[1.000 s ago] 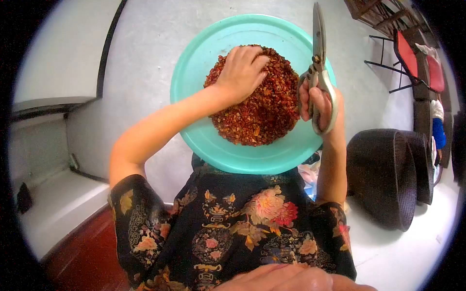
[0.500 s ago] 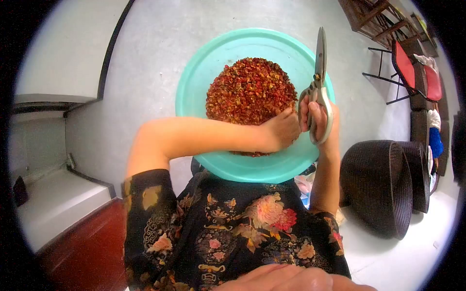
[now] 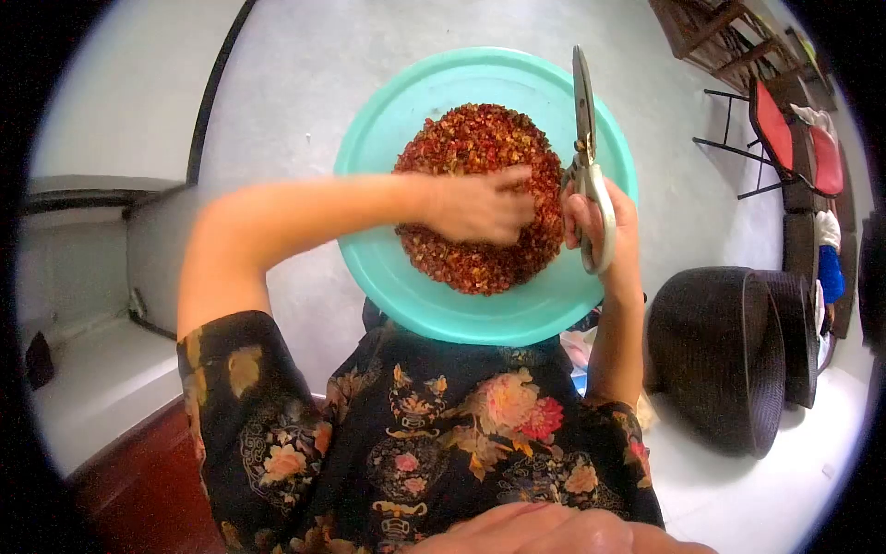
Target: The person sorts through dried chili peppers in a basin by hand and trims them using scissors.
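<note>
A wide turquoise basin [image 3: 378,286] holds a round heap of chopped dark red dried pieces [image 3: 471,138], which look like chillies. My left hand [image 3: 484,208] is over the middle of the heap, palm down, smeared by motion, with its fingers partly spread. Whether its fingertips touch the pieces is hard to see. At the basin's right side, my right hand [image 3: 591,222] is closed round the handles of large metal scissors [image 3: 585,120]. Their blades point up and away and look closed.
Dark woven baskets [image 3: 706,355] stand at the right. Beyond them are a red folding chair [image 3: 772,125] and a wooden rack [image 3: 724,42] at the upper right. A white ledge [image 3: 111,369] lies at the left. Plastic bags [image 3: 578,349] show beside the lap.
My left hand went from the heap's upper part to its lower right, then back left to the middle. My right hand and the scissors have shifted slightly left.
</note>
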